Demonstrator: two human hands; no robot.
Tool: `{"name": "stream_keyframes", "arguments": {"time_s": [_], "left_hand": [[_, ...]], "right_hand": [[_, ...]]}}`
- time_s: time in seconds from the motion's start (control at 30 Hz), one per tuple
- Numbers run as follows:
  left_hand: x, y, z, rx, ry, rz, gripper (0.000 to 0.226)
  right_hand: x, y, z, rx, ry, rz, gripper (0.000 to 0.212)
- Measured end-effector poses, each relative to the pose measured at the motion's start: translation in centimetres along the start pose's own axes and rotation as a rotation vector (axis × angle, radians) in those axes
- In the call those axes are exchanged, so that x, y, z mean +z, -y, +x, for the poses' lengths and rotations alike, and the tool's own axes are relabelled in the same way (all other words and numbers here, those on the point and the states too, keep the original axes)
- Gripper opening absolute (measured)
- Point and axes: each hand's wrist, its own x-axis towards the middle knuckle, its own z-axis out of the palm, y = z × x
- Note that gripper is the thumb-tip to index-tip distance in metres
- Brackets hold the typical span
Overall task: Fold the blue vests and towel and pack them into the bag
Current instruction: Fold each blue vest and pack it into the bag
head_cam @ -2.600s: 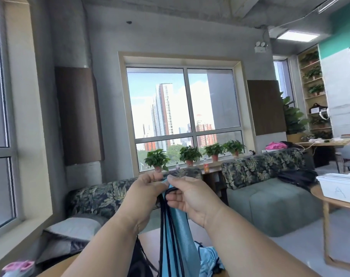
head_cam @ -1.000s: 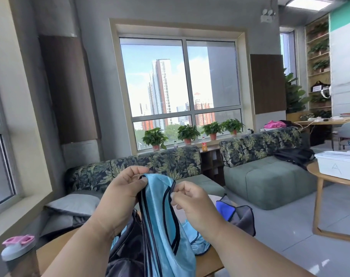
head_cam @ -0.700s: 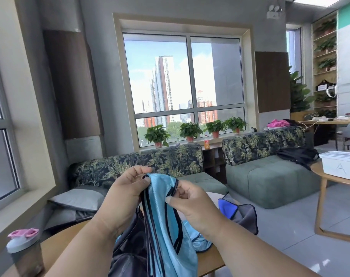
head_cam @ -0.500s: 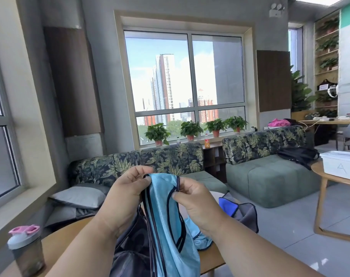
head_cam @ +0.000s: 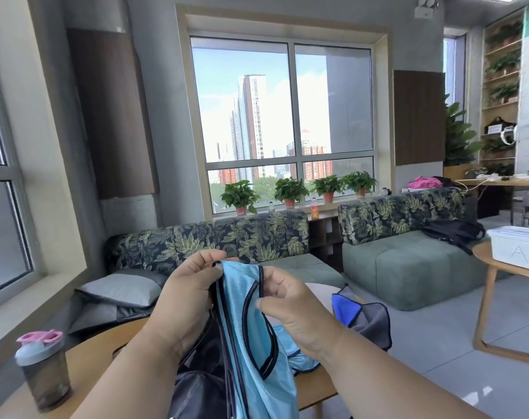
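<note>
A light blue mesh vest (head_cam: 251,352) with dark trim hangs in the air in front of me. My left hand (head_cam: 187,297) pinches its shoulder strap at the top left. My right hand (head_cam: 290,309) grips the strap edge at the top right, close beside the left hand. Below the vest a dark bag (head_cam: 196,388) sits on the wooden table (head_cam: 106,358). Another light blue vest (head_cam: 299,358) lies crumpled on the table behind my right wrist. A blue and grey towel (head_cam: 360,313) hangs over the table's far right edge.
A shaker bottle (head_cam: 42,370) with a pink lid stands at the table's left end. Green sofas (head_cam: 408,267) with leaf-print backs line the window wall. A second round table (head_cam: 499,267) with a white box (head_cam: 520,249) stands at the right.
The vest and both hands have come down from window height to chest height. My hands have spread the two straps slightly apart at the top, and my head has tilted down.
</note>
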Motion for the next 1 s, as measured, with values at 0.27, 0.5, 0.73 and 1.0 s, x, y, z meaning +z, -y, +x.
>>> {"name": "stream_keyframes", "arguments": {"time_s": [0.27, 0.5, 0.73, 1.0], "left_hand": [[-0.2, -0.1, -0.2, -0.013, -0.005, -0.024, 0.021], [0.3, 0.0, -0.8, -0.027, 0.0, -0.035, 0.02], [0.3, -0.3, -1.2, -0.017, -0.005, -0.04, 0.02], [0.2, 0.0, -1.1, -0.039, 0.016, -0.061, 0.017]], "right_hand": [[0.3, -0.8, 0.1, 0.012, -0.027, 0.044, 0.03], [0.6, -0.7, 0.1, 0.006, -0.08, 0.063, 0.018], [0.4, -0.1, 0.1, 0.021, -0.073, 0.051, 0.03], [0.8, -0.6, 0.1, 0.032, -0.095, 0.087, 0.026]]}}
